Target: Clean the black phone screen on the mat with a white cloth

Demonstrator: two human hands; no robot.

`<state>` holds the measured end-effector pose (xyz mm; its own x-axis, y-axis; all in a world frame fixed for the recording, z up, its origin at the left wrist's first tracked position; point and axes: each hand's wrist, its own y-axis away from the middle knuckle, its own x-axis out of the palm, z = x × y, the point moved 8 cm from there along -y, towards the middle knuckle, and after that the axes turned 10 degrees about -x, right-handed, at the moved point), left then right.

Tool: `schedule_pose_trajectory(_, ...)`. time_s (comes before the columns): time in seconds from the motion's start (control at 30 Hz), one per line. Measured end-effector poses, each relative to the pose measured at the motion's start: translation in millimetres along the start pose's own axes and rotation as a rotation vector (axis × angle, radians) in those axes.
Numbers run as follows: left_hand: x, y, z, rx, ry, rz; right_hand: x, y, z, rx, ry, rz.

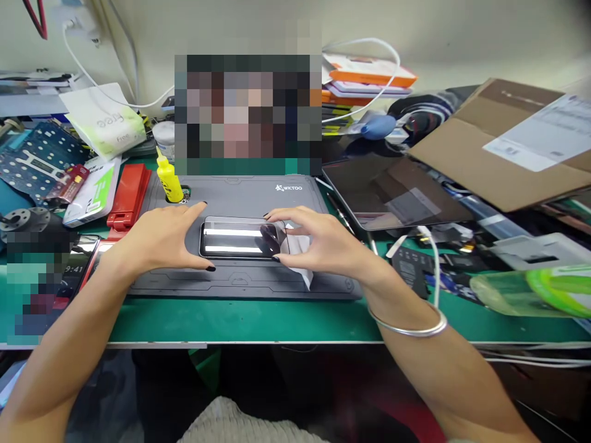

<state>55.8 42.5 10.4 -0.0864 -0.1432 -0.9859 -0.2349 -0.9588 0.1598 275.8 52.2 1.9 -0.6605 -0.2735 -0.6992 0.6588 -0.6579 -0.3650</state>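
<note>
- Smartphone (235, 240) lies screen-up on the grey WKTOO mat (249, 195); best kept flat.
- Left hand (166, 241): fingers spread, clear of its left end.
- Right hand (325, 241): pinching its long edges; fingertips should avoid the screen.

Right of the dark tablet (369, 191) lies labelled cardboard (452, 141), behind the tablet a blue bulb (378, 127) and stacked orange boxes (369, 71), and before it a white cable (436, 264).
</note>
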Motion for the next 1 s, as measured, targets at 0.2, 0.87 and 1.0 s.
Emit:
schedule_pose_trajectory(0.2,2.5,-3,-6,0.039,-0.039,0.008,-2,5,4,-0.021,0.118,0.059)
schedule_pose_trajectory(0.87,12.4,-9,-6,0.081,0.022,0.003,12,0,6,-0.128,0.186,0.078)
schedule_pose_trajectory(1.0,14.4,-10,-6,0.095,0.032,0.021,14,0,5,-0.12,0.183,0.086)
